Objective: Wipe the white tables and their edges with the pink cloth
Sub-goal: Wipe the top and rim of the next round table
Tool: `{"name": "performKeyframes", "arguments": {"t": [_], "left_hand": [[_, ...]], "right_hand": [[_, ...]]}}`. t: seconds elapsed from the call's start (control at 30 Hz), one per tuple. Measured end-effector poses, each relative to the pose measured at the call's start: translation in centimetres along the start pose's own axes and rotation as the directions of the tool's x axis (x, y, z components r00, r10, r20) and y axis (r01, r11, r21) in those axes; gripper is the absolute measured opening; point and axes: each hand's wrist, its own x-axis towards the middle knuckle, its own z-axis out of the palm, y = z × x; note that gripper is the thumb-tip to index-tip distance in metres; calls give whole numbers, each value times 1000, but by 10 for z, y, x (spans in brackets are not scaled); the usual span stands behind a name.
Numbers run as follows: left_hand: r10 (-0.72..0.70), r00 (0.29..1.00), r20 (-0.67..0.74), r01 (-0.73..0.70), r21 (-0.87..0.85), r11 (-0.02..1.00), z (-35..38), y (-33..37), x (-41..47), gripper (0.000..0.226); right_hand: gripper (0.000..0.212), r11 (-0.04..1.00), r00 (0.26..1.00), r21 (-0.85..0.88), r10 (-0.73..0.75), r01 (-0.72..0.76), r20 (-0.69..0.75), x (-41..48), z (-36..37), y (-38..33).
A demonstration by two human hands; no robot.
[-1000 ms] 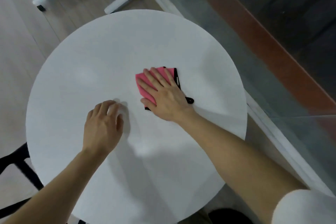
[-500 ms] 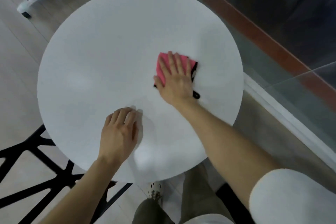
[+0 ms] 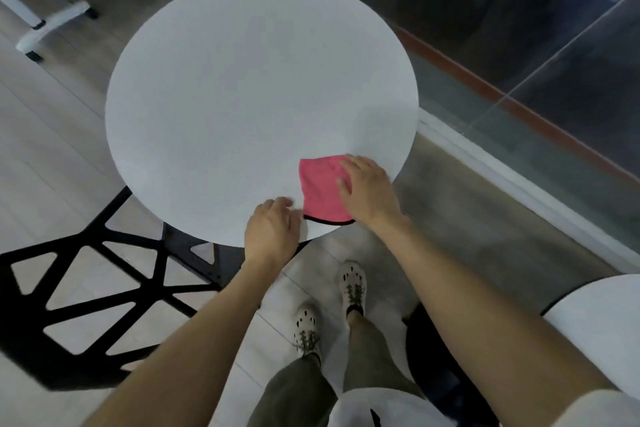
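The pink cloth (image 3: pixel 322 189) lies at five o'clock on the white table (image 3: pixel 242 80), hem at the near rim, pressed from its three o'clock by the flat-fingered right hand (image 3: pixel 369 191), the left hand (image 3: pixel 272 232) seemingly loose and empty at eight.

Cloth (image 3: pixel 320 191) lies on the table (image 3: pixel 242 97) close to its near-right edge, with the right hand (image 3: pixel 369 191) flat on the cloth's right side. Left hand (image 3: pixel 272 230) rests on the near edge, just left of the cloth. Chair (image 3: pixel 104 288) sits front-left, partly under the table. Shoes (image 3: pixel 306 326) are on the floor in front, and there's a glass wall (image 3: pixel 519 45) off to the right.
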Motion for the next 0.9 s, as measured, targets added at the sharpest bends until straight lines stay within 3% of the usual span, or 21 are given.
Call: {"name": "performKeyframes", "arguments": {"t": [0.07,0.2,0.3,0.37,0.43,0.5,0.57,0.63,0.77,0.9], "left_hand": [[-160,987,27,163,-178,971,3,17,11,41],[-236,963,128,267,-336,903,9,40,46,55],[-305,938,166,346,-381,857,6,42,64,36],[-284,939,194,343,-464,817,-1,46,64,14],[-247,934,260,354,-563,746,-13,55,59,7],[-171,930,325,348,-628,696,-25,64,56,37],[-17,925,379,252,-582,773,-35,74,53,71],[142,908,394,75,-487,870,-42,83,50,80],[331,917,223,-243,-346,906,-59,103,44,51],[434,901,16,-428,-133,894,-83,114,48,19]], "right_hand": [[44,994,992,32,109,-107,-67,2,-5,8],[47,988,988,3,153,-153,-1,38,-1,15],[30,984,985,77,156,-162,79,57,1,14],[22,973,979,142,167,-183,120,49,-4,18],[18,967,976,180,151,-178,154,34,-18,24],[14,966,980,218,100,-137,173,20,-37,29],[11,968,986,242,32,-71,162,8,-61,30],[9,968,991,252,-20,-14,132,-3,-89,29],[13,961,997,270,-67,53,44,-23,-143,22],[15,966,996,248,-54,69,-66,-39,-193,14]]}}
